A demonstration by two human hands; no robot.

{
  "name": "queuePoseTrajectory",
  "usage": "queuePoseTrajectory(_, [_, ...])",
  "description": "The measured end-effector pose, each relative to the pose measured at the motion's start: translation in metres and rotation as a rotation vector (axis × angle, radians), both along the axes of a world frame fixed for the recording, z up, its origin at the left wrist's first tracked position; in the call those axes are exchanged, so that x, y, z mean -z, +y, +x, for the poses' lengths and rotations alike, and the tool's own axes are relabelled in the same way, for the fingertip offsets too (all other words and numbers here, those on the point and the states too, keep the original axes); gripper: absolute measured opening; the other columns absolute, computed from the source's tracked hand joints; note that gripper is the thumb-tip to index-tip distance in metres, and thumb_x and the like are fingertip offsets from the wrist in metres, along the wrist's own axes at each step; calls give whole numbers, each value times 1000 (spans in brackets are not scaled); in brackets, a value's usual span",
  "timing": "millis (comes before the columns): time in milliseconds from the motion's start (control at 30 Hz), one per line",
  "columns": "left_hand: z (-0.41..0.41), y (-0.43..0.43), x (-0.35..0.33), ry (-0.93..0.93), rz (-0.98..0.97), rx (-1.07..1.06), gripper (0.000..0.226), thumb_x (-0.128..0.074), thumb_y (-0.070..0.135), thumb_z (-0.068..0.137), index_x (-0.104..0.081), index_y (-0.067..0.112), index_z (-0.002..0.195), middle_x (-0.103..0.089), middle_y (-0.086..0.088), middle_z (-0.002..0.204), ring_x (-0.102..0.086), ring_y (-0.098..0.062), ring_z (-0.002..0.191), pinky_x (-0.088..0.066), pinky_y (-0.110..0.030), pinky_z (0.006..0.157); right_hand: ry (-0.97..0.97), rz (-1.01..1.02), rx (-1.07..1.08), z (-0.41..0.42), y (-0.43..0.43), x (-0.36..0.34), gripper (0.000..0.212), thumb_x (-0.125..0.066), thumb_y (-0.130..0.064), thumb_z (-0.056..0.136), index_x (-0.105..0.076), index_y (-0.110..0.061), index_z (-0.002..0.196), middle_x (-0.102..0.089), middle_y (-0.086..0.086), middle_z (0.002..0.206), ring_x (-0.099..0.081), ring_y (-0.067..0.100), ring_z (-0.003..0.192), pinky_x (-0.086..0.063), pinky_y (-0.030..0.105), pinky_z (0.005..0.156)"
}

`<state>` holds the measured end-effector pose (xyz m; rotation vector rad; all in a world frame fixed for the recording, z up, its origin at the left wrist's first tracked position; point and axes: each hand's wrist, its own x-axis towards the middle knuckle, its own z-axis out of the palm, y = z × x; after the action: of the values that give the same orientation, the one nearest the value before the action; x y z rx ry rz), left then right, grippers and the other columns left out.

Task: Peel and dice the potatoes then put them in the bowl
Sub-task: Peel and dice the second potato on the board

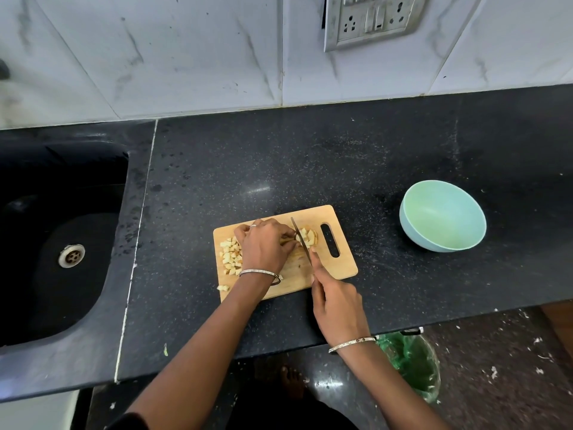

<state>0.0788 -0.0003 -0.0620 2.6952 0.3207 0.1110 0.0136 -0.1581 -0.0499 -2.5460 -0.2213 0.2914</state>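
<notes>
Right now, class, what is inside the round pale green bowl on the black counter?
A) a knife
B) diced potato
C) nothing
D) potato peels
C: the round pale green bowl shows only its bare inside; the pale diced potato cubes lie on the wooden cutting board.

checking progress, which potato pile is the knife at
The small pile by the board's handle slot, right beside the knife blade. The bigger pile lies at the board's left end, beyond the left hand.
</notes>
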Motion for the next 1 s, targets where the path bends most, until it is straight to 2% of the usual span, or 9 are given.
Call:
queuePoseTrajectory(133, [1,0,0,-5,-10,3,16,-73,43,79,-74,36,93,-70,15,98,-55,-12,102,-24,-40,87,21,10,10,1,1,4,59,-39,-26,103,-17,-48,153,-61,7,69,-62,33,72,-49,45,69])
queuePoseTrajectory(300, [1,0,-2,-8,-21,5,13,-74,40,79,-75,35,91,-71,16,96,-56,-12,102,-25,-40,89,18,28,15,3,3,8,58,-39,-26,103,-20,-47,153,-67,13,76,-63,37,75,-46,44,66])
queuePoseTrajectory(633, [3,-1,-1,4,-64,-29,8,-76,38,78,-75,36,86,-71,18,93,-56,-11,101,-24,-40,90,28,25,29,6,9,8,58,-38,-27,103,-18,-50,152,-70,14,89,-65,37,83,-48,44,69])
queuePoseTrajectory(767, [5,-2,1,7,-97,-53,9,-78,37,76,-74,35,84,-70,17,87,-59,-11,99,-26,-42,89,37,-30,-6,-9,-3,3,61,-38,-25,103,-12,-50,152,-66,8,74,-61,31,72,-47,42,70])
queuePoseTrajectory(867, [6,-2,2,10,-93,-59,13,-76,34,77,-71,35,89,-69,18,83,-59,-9,99,-25,-40,87,24,-47,-25,-23,-12,-4,63,-40,-25,103,-9,-49,153,-57,-1,63,-54,22,59,-48,39,68])
queuePoseTrajectory(933, [6,-2,1,20,-98,-54,19,-76,32,77,-68,34,95,-65,18,78,-59,-9,97,-22,-37,83,18,-20,-29,-28,-20,-9,64,-42,-24,102,-12,-51,152,-46,-12,55,-45,12,51,-44,35,63])
queuePoseTrajectory(1000, [8,-1,-1,42,-94,-41,22,-75,33,78,-66,35,98,-62,18,76,-58,-10,96,-20,-36,80,11,9,-19,-31,-27,-13,63,-45,-23,102,-15,-53,149,-36,-14,50,-40,10,45,-37,29,58])
